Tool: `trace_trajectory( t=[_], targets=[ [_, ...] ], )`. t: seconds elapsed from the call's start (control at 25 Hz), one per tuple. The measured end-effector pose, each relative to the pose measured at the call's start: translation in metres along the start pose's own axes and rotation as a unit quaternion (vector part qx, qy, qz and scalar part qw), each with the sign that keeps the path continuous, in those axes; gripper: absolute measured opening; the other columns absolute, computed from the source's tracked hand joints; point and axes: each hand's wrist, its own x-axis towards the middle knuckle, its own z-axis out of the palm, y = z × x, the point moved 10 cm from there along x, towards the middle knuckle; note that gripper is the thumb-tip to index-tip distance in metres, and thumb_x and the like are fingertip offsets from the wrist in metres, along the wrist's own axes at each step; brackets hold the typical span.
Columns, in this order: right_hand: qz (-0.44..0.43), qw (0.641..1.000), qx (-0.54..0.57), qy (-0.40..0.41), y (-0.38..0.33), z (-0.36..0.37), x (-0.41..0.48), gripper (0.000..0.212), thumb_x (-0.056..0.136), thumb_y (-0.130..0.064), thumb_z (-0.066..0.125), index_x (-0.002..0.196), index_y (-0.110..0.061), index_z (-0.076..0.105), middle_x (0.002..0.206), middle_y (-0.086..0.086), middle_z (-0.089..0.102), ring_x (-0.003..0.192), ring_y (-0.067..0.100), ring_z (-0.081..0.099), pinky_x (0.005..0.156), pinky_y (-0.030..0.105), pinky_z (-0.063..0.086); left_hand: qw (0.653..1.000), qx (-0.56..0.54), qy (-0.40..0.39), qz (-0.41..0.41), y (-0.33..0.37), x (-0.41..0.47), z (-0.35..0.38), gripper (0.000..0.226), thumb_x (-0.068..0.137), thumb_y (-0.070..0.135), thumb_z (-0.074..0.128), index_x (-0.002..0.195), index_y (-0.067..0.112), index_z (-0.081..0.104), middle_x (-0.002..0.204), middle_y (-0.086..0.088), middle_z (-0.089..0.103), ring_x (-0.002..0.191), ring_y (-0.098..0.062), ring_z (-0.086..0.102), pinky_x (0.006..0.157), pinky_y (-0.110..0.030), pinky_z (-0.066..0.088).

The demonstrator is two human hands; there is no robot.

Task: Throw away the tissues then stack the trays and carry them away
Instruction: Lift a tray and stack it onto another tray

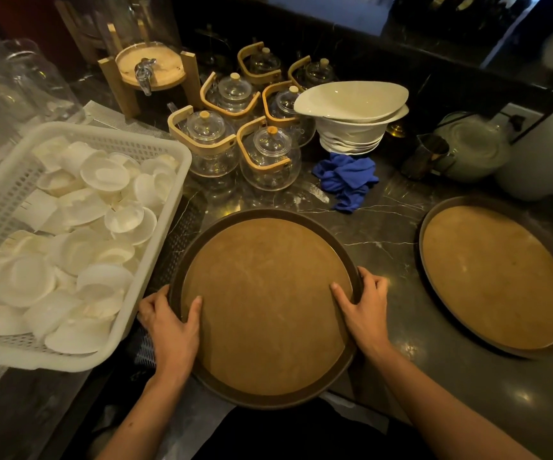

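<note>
A round brown tray (265,303) with a dark rim lies on the dark marble counter in front of me, its near edge hanging over the counter's front. My left hand (169,322) grips its left rim, thumb on the tray's inside. My right hand (364,307) grips the right rim the same way. A second round brown tray (494,277) lies flat on the counter to the right, apart from the first. Both trays are bare. No tissues are in sight.
A white plastic basket (165,207) full of small white dishes stands at the left, close to the held tray. Behind are several glass teapots (268,154), stacked white bowls (351,107), a blue cloth (346,179), a metal jug (426,154) and a drink dispenser (149,66).
</note>
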Motion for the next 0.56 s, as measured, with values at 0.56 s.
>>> trace_trajectory(
  t=[0.56],
  targets=[
    [-0.007,0.998,-0.062,0.023,-0.004,0.000,-0.003,0.049,0.100,-0.034,0.048,0.143,-0.013,0.038,0.133,0.008,0.046,0.107,0.007,0.043,0.089,0.027,0.036,0.995,0.054,-0.054,0.057,0.003,0.005,0.014,0.071,0.093,0.037,0.056,0.149,0.007,0.025,0.142,-0.025,0.033,0.133,-0.041,0.030,0.109,-0.051,0.029]
  ],
)
